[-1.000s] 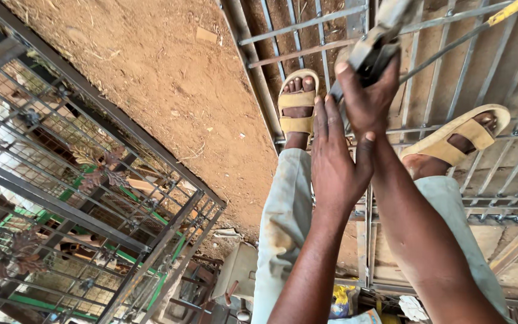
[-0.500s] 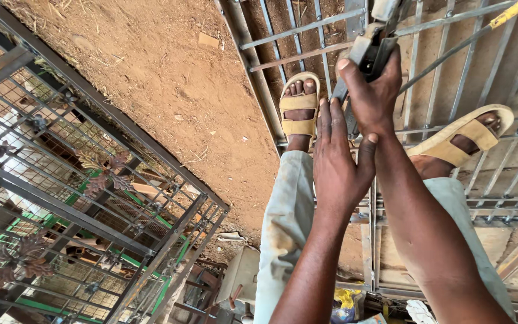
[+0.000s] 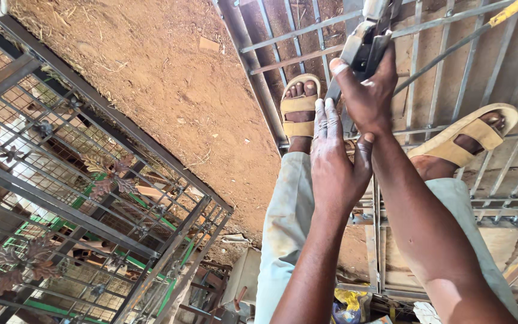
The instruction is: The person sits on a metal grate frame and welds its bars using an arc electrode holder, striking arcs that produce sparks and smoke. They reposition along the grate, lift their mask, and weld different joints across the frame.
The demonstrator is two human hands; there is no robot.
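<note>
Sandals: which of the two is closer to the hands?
The tan sandal left of the hands, beside the left hand's fingertips; the other sandal sits apart, farther right.

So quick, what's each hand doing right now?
Left hand: fingers mostly straight, thumb hooked over the right wrist, holding no tool.
Right hand: closed around a grey metal tool above the metal grille.
</note>
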